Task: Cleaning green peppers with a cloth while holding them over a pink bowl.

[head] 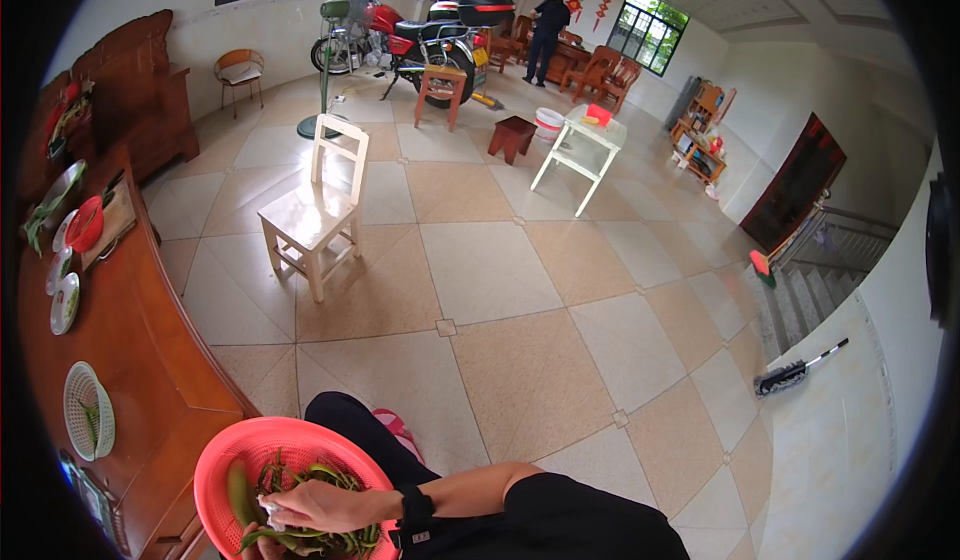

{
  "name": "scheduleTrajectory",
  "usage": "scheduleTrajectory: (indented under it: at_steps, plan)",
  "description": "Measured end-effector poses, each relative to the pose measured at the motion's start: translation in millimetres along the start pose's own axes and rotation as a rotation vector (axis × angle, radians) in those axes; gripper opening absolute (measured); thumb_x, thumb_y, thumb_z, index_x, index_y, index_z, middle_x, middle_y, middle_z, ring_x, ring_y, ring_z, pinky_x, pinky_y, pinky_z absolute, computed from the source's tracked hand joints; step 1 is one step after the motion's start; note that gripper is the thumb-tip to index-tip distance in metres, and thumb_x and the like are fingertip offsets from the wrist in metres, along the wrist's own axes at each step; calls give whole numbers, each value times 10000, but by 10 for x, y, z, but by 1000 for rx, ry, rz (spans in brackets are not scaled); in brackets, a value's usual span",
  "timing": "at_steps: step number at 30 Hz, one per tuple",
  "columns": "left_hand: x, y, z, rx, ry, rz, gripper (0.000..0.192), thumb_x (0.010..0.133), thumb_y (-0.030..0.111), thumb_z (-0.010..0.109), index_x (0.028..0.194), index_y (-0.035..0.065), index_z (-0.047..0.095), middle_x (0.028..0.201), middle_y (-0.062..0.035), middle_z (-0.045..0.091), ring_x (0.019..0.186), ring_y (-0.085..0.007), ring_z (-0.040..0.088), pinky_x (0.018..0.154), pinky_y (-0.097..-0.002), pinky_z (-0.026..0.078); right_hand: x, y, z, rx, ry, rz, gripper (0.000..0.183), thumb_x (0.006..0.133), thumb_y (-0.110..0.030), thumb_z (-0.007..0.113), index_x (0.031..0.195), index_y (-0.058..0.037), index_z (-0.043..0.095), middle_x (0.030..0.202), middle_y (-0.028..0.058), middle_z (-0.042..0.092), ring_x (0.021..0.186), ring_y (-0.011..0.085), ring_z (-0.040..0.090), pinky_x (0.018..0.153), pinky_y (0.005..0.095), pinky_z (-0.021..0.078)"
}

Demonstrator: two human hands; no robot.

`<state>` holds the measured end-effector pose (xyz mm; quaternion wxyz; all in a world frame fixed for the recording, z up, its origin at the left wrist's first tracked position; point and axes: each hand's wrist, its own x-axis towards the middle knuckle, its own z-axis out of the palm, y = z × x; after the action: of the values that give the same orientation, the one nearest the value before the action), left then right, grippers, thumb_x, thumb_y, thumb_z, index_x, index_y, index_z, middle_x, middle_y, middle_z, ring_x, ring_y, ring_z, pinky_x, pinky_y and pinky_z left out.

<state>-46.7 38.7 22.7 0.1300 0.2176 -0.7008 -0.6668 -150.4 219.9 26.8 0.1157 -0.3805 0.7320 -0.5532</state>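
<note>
A pink plastic colander (pixel 212 447) sits low in front of me at my lap. It holds a thick green gourd-like vegetable (pixel 240 489) and a heap of thin green vegetables (pixel 334 474), perhaps long peppers or beans. My right hand (pixel 326 506), with a dark band at the wrist, reaches in and pinches a crumpled white cloth or tissue (pixel 271 515). Just below it, partly cut off by the frame's bottom edge, my left hand (pixel 261 546) has its fingers around a long green pepper or pod (pixel 289 540). The cloth and the pod are close together.
Left of me is a wooden table (pixel 142 320) with a white basket (pixel 75 410), plates (pixel 65 303) and a red basket (pixel 85 224). A white chair (pixel 311 215) and a white stool (pixel 592 136) stand ahead. Beyond are a motorcycle (pixel 420 35) and a person (pixel 550 27); stairs (pixel 806 297) descend right.
</note>
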Motion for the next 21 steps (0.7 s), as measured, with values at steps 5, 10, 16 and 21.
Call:
scheduleTrajectory:
  at_steps: [5,10,16,21]
  plan:
    - [-48,12,108,108,-102,48,222,957,183,559,1109,30,609,948,-83,663,813,-159,613,687,-260,495,-3,-143,94,179,-151,89,319,1001,-186,428,1245,10,489,783,107,656,636,276,633,604,379,477]
    - [-75,30,79,194,-135,103,210,954,183,559,1069,25,635,931,-85,671,791,-143,613,662,-245,483,-36,-103,121,176,-134,-10,254,988,-160,427,1156,13,510,741,95,635,643,264,627,611,366,454]
    - [41,-16,-92,38,-28,-130,291,943,172,573,1144,-33,621,1012,-129,641,847,-213,616,739,-311,518,-133,-127,-16,81,-214,18,204,959,-181,479,921,19,481,667,179,546,630,361,556,572,415,394]
    - [-18,230,-49,124,-6,16,329,945,174,571,1200,-33,577,1054,-141,627,877,-209,615,742,-322,523,-237,142,53,56,-227,-56,234,948,-216,498,926,17,495,666,202,544,634,414,537,581,462,385]
